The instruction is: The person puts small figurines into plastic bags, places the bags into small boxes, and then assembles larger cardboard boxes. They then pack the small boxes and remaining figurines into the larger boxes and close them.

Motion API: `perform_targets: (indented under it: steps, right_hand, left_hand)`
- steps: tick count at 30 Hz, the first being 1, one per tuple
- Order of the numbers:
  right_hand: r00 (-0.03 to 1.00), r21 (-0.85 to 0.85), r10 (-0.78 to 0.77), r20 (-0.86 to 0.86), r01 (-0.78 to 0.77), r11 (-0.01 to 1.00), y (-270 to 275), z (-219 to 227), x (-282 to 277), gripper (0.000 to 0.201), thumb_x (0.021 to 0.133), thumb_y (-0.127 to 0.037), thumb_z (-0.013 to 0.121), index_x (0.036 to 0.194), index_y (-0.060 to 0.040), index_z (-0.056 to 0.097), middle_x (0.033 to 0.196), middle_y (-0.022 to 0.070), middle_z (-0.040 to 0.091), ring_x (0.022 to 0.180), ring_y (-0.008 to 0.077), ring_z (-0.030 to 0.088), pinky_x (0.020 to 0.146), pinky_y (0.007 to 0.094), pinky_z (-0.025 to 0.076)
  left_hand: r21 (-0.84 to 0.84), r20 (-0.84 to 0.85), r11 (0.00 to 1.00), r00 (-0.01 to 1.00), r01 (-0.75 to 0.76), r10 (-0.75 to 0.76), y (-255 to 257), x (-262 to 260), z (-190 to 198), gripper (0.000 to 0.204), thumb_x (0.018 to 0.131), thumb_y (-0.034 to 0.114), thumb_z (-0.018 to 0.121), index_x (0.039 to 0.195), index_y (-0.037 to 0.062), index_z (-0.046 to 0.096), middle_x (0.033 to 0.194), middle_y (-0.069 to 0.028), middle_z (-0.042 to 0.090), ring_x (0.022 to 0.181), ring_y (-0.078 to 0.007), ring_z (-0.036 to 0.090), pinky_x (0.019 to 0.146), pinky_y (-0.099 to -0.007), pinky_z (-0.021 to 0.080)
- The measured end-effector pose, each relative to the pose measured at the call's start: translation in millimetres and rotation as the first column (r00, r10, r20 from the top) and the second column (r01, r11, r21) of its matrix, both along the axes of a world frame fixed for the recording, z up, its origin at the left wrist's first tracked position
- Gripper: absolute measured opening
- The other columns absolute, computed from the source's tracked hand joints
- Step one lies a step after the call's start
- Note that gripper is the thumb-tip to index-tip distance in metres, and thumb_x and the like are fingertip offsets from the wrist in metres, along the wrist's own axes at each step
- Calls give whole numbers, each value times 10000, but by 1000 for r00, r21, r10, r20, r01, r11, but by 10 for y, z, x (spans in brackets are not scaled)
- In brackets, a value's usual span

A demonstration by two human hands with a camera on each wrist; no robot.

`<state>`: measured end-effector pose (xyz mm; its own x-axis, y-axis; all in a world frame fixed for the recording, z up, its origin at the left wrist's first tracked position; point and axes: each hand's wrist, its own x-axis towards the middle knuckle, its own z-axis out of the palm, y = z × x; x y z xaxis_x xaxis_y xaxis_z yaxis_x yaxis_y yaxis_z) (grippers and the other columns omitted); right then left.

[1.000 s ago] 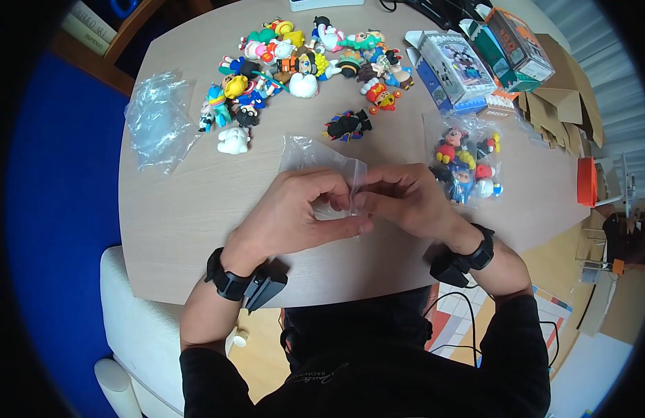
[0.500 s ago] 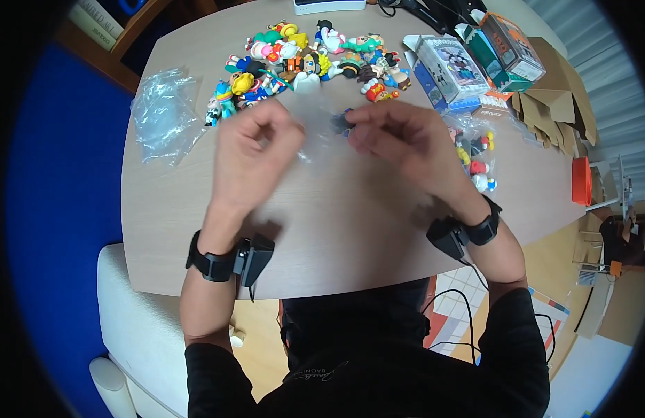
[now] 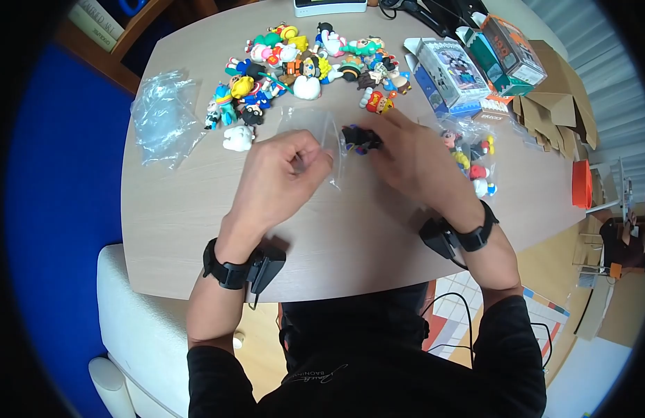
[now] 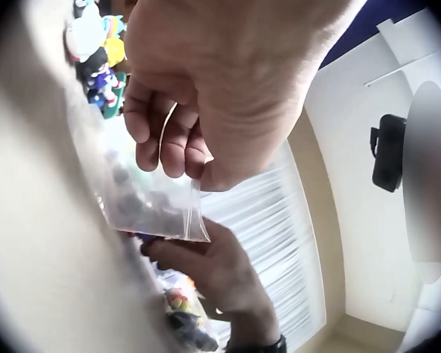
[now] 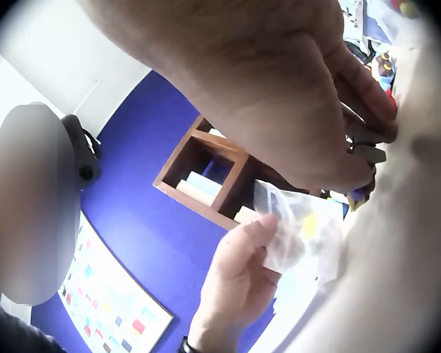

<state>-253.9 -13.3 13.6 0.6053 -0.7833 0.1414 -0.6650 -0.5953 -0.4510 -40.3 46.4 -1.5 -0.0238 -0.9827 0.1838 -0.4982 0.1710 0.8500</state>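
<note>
At the table's middle, left hand [image 3: 273, 171]: thumb and curled fingers narrowed in a pinch on the clear bag, close to the edge facing the other hand.
Clear bag [image 3: 301, 122]: hung from that pinch, just left of the dark figure; the edge hold probably kept the film from slipping flat.
Right hand [image 3: 416, 153]: reached in from the right, fingertips closed about the dark figure's right end.
Dark figure [image 3: 360, 138]: lay on its side between the hands, its left part uncovered; whether it bore on the table could not be told.
Loose figures [image 3: 308, 66]: massed at the far side, presumably to leave the near surface free for handwork.
White figure [image 3: 239, 138]: set apart on the left, just beyond the left hand.
Crumpled bags [image 3: 166, 122]: at far left, likely kept aside from the figures.
Filled bag [image 3: 484, 168]: beside the right hand, partly hidden by it, figures showing through.
Boxes [image 3: 453, 70]: grouped far right, beside flattened cardboard [image 3: 548, 111], seemingly out of the hands' way.
</note>
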Motion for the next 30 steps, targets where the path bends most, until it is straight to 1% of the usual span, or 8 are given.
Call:
perform_targets:
  steps: [3, 5, 8, 12, 18, 21, 24, 30]
  right_hand:
    - [965, 53, -54, 255, 42, 998, 66, 101, -135, 407, 752, -3, 655, 1156, -27, 622, 1054, 123, 632, 877, 269, 641, 713, 338, 526]
    - [870, 30, -59, 489, 51, 998, 80, 99, -186, 401, 731, 20, 666, 1129, -21, 638, 1025, 110, 634, 871, 238, 636, 716, 314, 516]
    - [833, -138, 234, 502, -190, 972, 76, 0, -196, 449, 703, 38, 676, 1147, -23, 640, 1026, 103, 624, 875, 220, 628, 731, 302, 510]
    - [873, -66, 204, 442, -195, 978, 125, -67, -175, 456, 691, 44, 677, 1138, -40, 651, 1028, 99, 595, 884, 232, 621, 743, 308, 510]
    - [898, -167, 202, 391, -147, 975, 55, -119, -222, 433, 689, 30, 715, 1109, -59, 656, 995, 92, 569, 867, 255, 599, 721, 327, 509]
    - [893, -207, 245, 377, -176, 962, 51, -142, -198, 419, 685, 29, 737, 1088, -60, 664, 1010, 89, 586, 894, 250, 609, 743, 330, 518]
    - [889, -224, 303, 344, -236, 946, 63, -139, -190, 421, 674, 30, 771, 1075, -56, 678, 1036, 83, 614, 937, 237, 625, 771, 329, 535]
    - [848, -126, 314, 427, -288, 949, 73, -158, -190, 365, 698, 15, 775, 1041, -57, 676, 1069, 87, 642, 974, 237, 641, 790, 328, 544]
  left_hand:
    - [54, -98, 998, 995, 35, -30, -5, -60, -80, 206, 865, 130, 667, 747, -12, 576, 601, -65, 533, 551, -101, 457, 522, -273, 402]
    - [100, -114, 993, 992, 63, -52, -8, -64, -71, 173, 879, 116, 651, 781, -14, 593, 627, -53, 553, 573, -82, 461, 524, -267, 403]
    - [135, -216, 977, 967, 164, -132, -26, -48, -196, 127, 904, 99, 618, 839, -9, 608, 677, -18, 574, 624, -53, 463, 544, -250, 402]
    - [202, -423, 953, 898, 225, -122, 9, -127, -180, 110, 940, 95, 575, 899, 0, 611, 734, 37, 570, 697, -22, 456, 589, -224, 392]
    - [259, -433, 952, 901, 164, -37, -32, -58, -240, 129, 951, 103, 579, 888, -3, 616, 720, 46, 558, 696, -23, 457, 610, -226, 393]
    - [165, -336, 975, 938, 147, -84, -9, -122, -211, 107, 921, 78, 617, 845, 1, 614, 707, 17, 564, 663, -52, 467, 606, -240, 399]
    - [106, -98, 978, 981, 179, -169, 25, -138, -156, 61, 897, 21, 624, 840, 3, 611, 768, 5, 590, 708, -69, 512, 657, -229, 411]
    - [13, -75, 987, 984, 161, -159, 11, -127, -138, 40, 859, 3, 657, 841, 3, 621, 831, -18, 560, 814, -128, 535, 741, -247, 413]
